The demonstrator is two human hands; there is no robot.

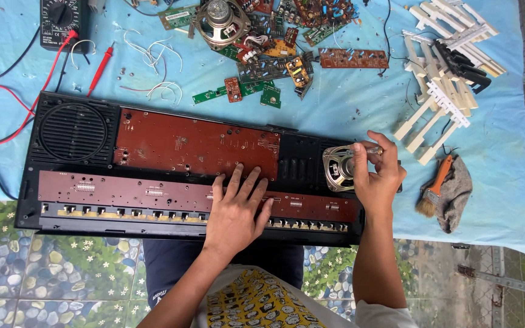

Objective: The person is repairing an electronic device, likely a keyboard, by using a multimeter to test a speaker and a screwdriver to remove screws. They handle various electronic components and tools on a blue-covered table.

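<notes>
Head view: keyboard chassis [153,228] lies left-right; left hand [235,209] is pressed flat, unclenched, on it; screwdriver [369,150] is gripped by right hand [378,176] over right speaker [337,169].

the opened keyboard case [153,225] lies across the surface [347,103], loose circuit boards [274,61] behind it, detached keys [445,73] and a brush [434,187] to its right.

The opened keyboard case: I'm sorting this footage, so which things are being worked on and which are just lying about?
In hand: keyboard case, brown circuit boards, speaker, left hand, right hand.

Lying about: multimeter, loose boards, detached keys, brush, grey rag.
</notes>
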